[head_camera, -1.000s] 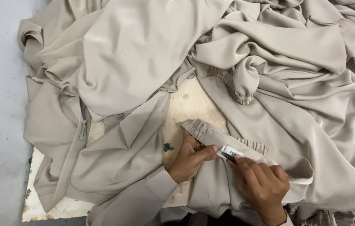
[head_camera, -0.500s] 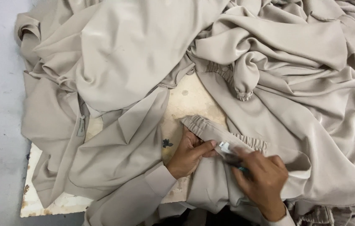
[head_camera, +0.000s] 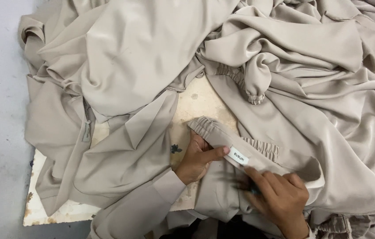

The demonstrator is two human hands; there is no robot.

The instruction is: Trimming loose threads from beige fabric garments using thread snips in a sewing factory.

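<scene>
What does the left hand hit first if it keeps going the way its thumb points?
The left hand points its thumb right, along the elastic waistband. First in that line is the small white label, nearly touching the thumb tip. Exact contact is unclear.

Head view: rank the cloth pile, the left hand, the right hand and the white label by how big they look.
1. Cloth pile
2. Right hand and left hand: look alike; the right sits nearer the camera, so unranked.
3. White label

You get even, bright, soft overhead light; sheen on fabric toward 12 o'clock, motion blur on your right hand near 5 o'clock.
</scene>
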